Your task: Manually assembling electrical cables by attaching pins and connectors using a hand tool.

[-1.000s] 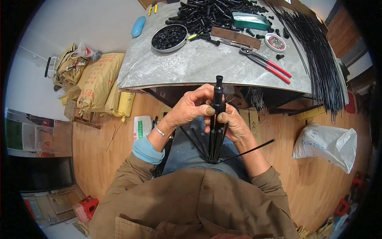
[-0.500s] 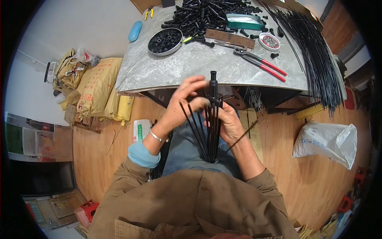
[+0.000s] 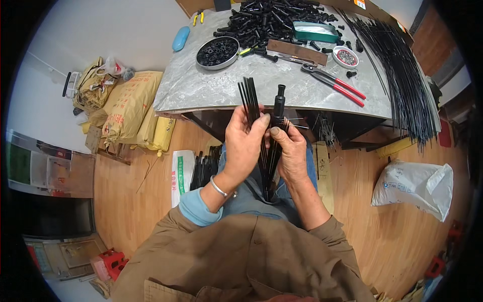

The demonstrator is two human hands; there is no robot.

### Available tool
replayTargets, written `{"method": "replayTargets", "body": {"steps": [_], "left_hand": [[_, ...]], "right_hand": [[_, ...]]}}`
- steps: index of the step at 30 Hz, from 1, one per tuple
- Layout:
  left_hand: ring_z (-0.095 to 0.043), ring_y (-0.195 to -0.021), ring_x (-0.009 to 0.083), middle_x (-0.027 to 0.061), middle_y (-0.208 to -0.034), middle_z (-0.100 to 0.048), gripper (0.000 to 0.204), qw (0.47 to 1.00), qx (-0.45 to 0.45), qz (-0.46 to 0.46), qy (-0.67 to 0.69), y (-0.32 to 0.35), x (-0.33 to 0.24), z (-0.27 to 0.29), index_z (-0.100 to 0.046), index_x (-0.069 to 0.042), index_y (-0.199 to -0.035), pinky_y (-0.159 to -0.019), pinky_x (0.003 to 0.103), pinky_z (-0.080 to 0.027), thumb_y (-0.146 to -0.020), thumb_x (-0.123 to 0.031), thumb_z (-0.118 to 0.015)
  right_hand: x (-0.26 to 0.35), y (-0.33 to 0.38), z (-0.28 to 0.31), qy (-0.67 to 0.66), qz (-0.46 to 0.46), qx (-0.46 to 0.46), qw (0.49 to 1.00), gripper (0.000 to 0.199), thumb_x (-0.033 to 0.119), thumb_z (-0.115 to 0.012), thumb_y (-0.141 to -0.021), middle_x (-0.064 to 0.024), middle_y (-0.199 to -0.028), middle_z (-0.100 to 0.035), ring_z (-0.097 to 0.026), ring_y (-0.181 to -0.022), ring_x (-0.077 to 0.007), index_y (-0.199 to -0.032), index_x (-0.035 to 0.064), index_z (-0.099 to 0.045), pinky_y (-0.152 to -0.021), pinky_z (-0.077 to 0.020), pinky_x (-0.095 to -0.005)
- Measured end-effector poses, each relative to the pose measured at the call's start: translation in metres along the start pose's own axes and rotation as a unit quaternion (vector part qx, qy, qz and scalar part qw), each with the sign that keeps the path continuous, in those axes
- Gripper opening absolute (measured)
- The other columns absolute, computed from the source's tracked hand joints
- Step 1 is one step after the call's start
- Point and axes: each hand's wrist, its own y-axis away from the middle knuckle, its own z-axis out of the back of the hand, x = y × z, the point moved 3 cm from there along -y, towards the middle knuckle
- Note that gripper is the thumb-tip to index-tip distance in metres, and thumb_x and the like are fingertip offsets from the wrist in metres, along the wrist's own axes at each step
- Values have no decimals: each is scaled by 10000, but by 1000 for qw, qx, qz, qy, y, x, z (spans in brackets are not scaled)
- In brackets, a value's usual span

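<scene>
My left hand is wrapped around a fan of thin black metal rods whose tips stick up above my fingers, over the near edge of the grey marble-patterned table. My right hand is closed on a black cylindrical hub with a narrow stem on top, thumb pressed against its side; the rods run down from it between both hands toward my lap, their lower ends meeting just above my grey trousers. The two hands touch each other around this bundle, held upright in front of my chest.

On the table, well beyond my hands, lie red-handled pliers, a round dark metal dish of small black parts, a heap of short black plastic tubes, a small green tin, a little round white cup of tiny pieces and a blue oval case. A long sheaf of black rods hangs over the table's right edge. On the wooden floor are yellow woven sacks to my left and a white plastic bag to my right.
</scene>
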Motion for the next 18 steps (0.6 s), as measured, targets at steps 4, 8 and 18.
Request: {"method": "replayTargets", "body": {"steps": [4,8,18], "left_hand": [[-585,-845,80,27,-964,-628,267,996,66,-6,-51,-4,8,-1,-574,0,-1102,-794,222,-479,-865,-91,-659],[-586,-878,81,33,-987,-654,302,996,57,20,-64,-4,7,-1,-602,1,-1123,-824,230,-473,-847,-92,-681],[-586,-802,64,11,-892,-665,194,995,66,-22,-69,-1,6,-3,-660,9,-1008,-738,212,-485,-843,-90,-680]], "right_hand": [[2,1,-4,3,36,-70,997,288,86,-668,-855,5,-935,-628,-560,-820,-58,-1123,-1,-609,-744,-451,-183],[-3,4,0,42,81,-76,993,277,84,-669,-855,-4,-1001,-616,-553,-872,-70,-1109,-11,-617,-793,-454,-210],[31,15,5,353,134,-118,918,233,168,-762,-757,-13,-702,-574,-536,-656,-109,-800,-10,-617,-626,-448,-246]]}}
